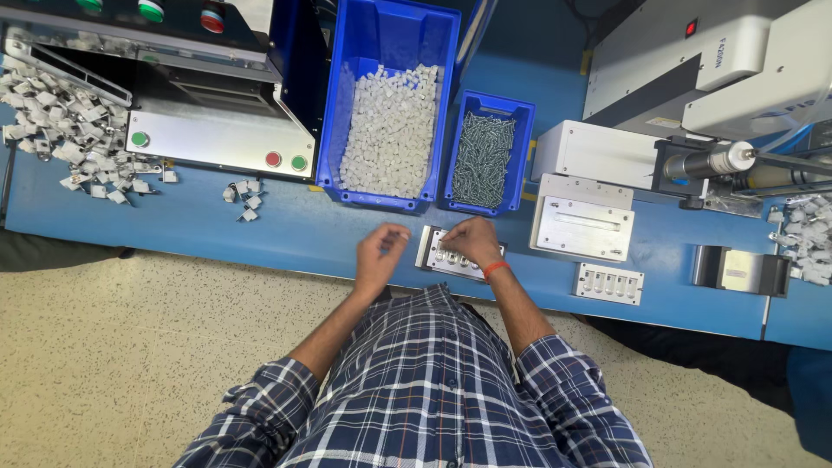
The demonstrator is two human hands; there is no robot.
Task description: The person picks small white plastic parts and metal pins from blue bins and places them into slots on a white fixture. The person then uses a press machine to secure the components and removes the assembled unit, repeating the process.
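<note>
While both hands work at the near edge of the blue tabletop, the relation that matters is between them and the small metal jig lying there. The left hand hovers just to the left of the jig, apart from it, its fingers curled inward with the tips pinched together; whether a small part sits between them is too small to tell. Just right of that hand lies the jig, a flat plate with a row of slots, its long axis running left to right and slightly tilted away from the tabletop edge. The right hand rests on the jig's right half, fingers bent down onto the slots, so it is the nearer hand and already touching; whether it grips anything I cannot tell. Beyond both hands, away from the body, stand a large blue bin of white plastic pieces and, to its right, a smaller bin of screws. Further right of the right hand lies a second jig, well apart.
</note>
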